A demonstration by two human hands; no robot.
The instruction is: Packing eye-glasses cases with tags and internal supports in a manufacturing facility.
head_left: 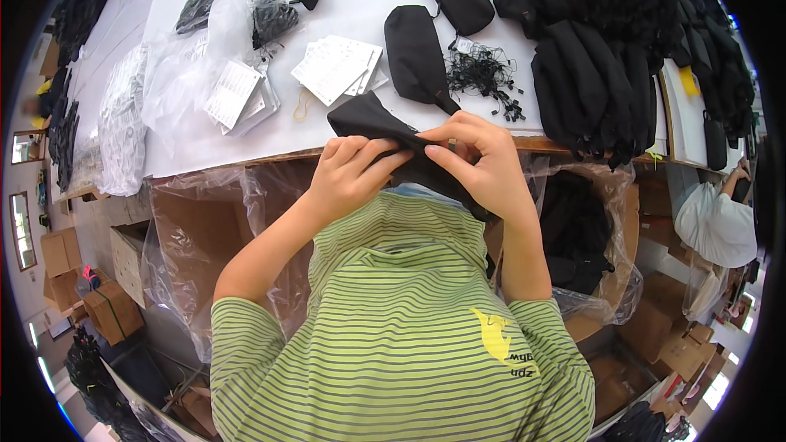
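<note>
Black pouch (385,127) sits between both hands, held up off the white table (246,139) edge, close to the chest over the green striped shirt (393,311). One end pokes up-left past the fingers, the rest runs down-right under the right hand.

Left hand (348,176) comes in from lower left, forearm angled up, fingers curled over the pouch top, thumb beneath; pinching the fabric. Right hand (483,160) comes from lower right, forearm near upright, fingers bent and closed on the same pouch, thumb tip meeting the left fingers at the middle. Both hands touching each other on the pouch.

On the table just beyond: another black pouch lying flat (416,53), pile of black string tags (483,74), white paper cards (337,67), clear plastic bags (176,90). Stacked black pouches (598,82) to the right. Cardboard box lined with plastic (585,237) below the table edge, right of the arm.
</note>
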